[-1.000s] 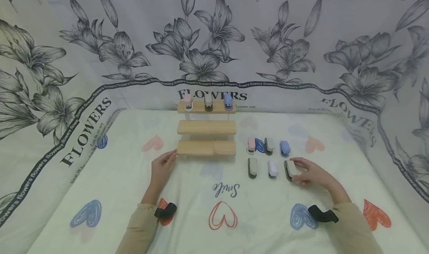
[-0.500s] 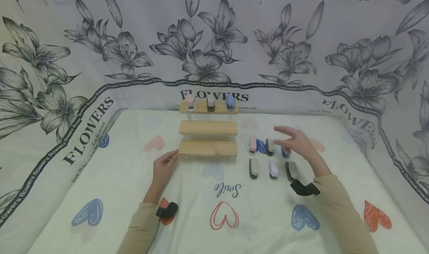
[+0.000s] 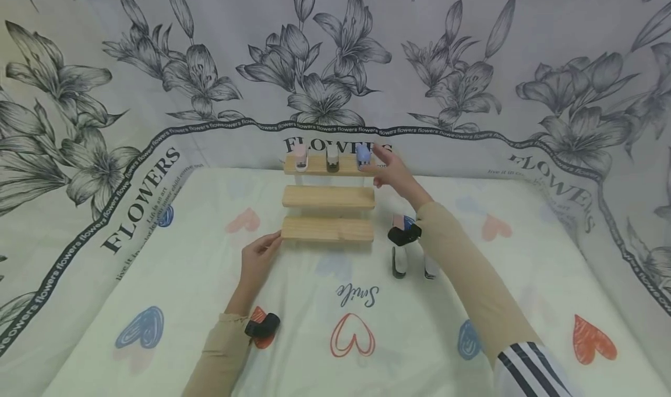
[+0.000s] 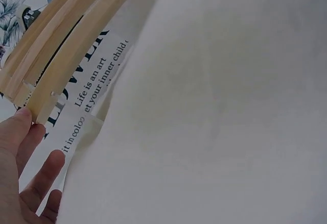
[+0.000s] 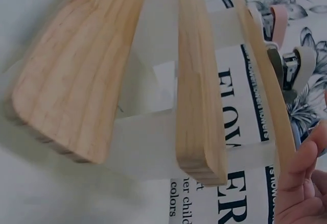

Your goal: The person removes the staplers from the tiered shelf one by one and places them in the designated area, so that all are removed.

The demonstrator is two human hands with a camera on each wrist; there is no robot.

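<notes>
A three-tier wooden display stand (image 3: 327, 229) stands near the back of the table. On its top plank sit a pink mini stapler (image 3: 301, 156), a grey-white mini stapler (image 3: 332, 158) and a blue mini stapler (image 3: 363, 155). My right hand (image 3: 396, 176) reaches to the top plank's right end, thumb in front of the blue stapler and forefinger at its right side, pinching it. In the right wrist view, the curled fingers partly hide it. My left hand (image 3: 259, 258) pinches the left end of the lowest plank (image 4: 43, 104) between thumb and forefinger.
Right of the stand, a grey mini stapler (image 3: 399, 262) and a lavender mini stapler (image 3: 430, 268) lie on the heart-printed cloth (image 3: 352, 336). My right sleeve (image 3: 466, 269) and wrist strap (image 3: 404, 234) hide others there. A flower-printed curtain (image 3: 209, 77) hangs behind.
My right hand has left the grey stapler at the far right of the table and moved up and left to the blue one on the top plank. My left hand stays at the stand.
</notes>
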